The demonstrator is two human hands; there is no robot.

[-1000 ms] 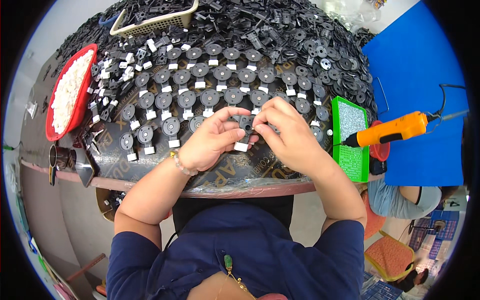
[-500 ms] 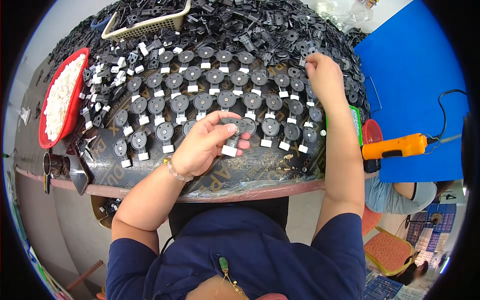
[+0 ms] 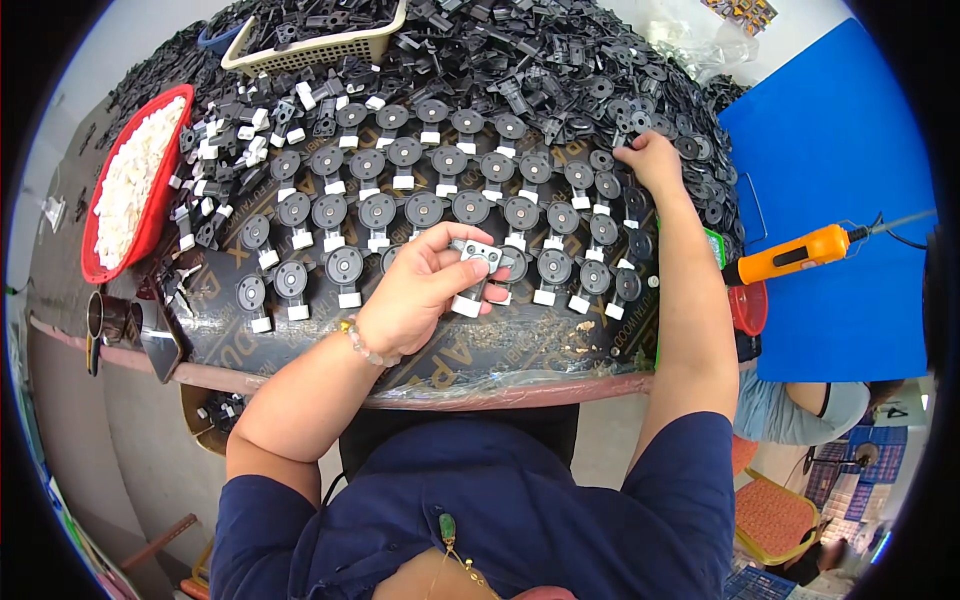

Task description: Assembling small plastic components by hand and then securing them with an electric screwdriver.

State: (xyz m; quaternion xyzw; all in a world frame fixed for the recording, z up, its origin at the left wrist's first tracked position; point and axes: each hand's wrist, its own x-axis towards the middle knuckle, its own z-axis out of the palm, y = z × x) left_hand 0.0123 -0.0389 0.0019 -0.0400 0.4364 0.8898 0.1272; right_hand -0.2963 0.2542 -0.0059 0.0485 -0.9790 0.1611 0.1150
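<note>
As the left hand [image 3: 415, 290] pinches a white-ended black part [image 3: 472, 289] above the near side of the table [image 3: 520, 335], the right hand [image 3: 650, 160] is among black discs [image 3: 689, 148], far right. Whether its fingers grip one cannot be told.

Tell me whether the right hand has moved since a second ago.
Yes, forward and to the right: judged against the pile of black discs, the right hand has gone from well short of it to its edge.

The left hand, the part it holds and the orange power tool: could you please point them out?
Left hand [image 3: 422, 290]: head view, its middle.
Held part [image 3: 477, 288]: head view, stem above its white end.
Orange power tool [image 3: 808, 245]: head view, casing.
</note>
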